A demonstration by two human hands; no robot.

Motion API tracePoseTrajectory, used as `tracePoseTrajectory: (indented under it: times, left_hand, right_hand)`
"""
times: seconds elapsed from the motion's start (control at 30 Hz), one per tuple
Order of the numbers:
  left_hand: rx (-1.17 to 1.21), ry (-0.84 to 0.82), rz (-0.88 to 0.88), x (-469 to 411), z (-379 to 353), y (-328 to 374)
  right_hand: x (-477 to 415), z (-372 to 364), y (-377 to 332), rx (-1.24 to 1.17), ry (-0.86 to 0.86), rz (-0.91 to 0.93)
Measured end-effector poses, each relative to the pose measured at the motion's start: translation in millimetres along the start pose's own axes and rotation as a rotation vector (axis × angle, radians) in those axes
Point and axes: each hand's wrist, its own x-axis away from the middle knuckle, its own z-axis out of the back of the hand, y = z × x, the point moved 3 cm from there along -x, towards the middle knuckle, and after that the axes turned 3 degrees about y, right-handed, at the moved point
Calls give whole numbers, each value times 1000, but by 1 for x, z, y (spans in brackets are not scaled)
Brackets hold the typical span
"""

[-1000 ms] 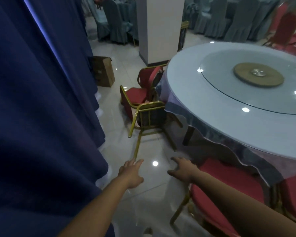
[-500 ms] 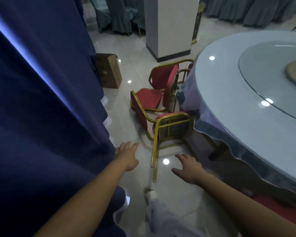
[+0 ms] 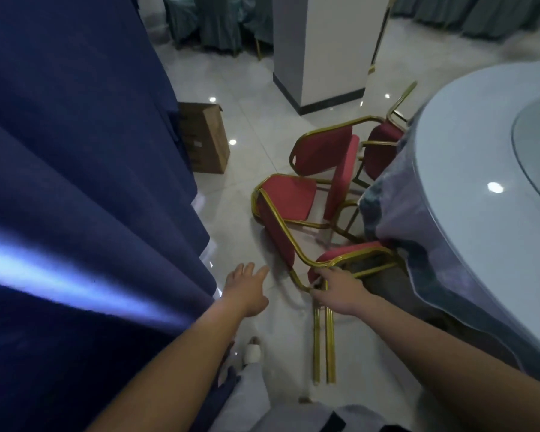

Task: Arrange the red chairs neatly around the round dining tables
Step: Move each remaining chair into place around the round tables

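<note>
Left hand (image 3: 247, 289) is held spread over the floor, touching nothing. Tipped red chair (image 3: 276, 232) is found on its side. Its stiff gilt tube frame and padding are judged light but ungainly. Right hand (image 3: 340, 289) is laid on that frame, judged the best hold; closure cannot be told. Round table (image 3: 449, 213) is noted just beside.
</note>
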Motion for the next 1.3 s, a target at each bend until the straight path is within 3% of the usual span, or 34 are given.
tracePoseTrajectory:
  times: [0.27, 0.7, 0.8, 0.97, 1.17, 1.3]
  left_hand:
    - [6, -61, -65, -103, 75, -64]
    - [-121, -246, 126, -291, 180, -171]
    - [-141, -270, 65, -342, 218, -162]
    - [-79, -142, -80, -427, 271, -141]
    - [-394, -263, -255, -503, 278, -133]
    - [-542, -303, -421, -560, 283, -126]
  right_hand:
    - [-75, 35, -55, -55, 70, -135]
    - [-261, 95, -57, -149, 32, -271]
    - [-314, 115, -59, -169, 11, -278]
    - [-391, 148, -62, -169, -48, -277]
    - [-435, 162, -64, -252, -1, -374]
    - [-446, 150, -63, -375, 14, -586]
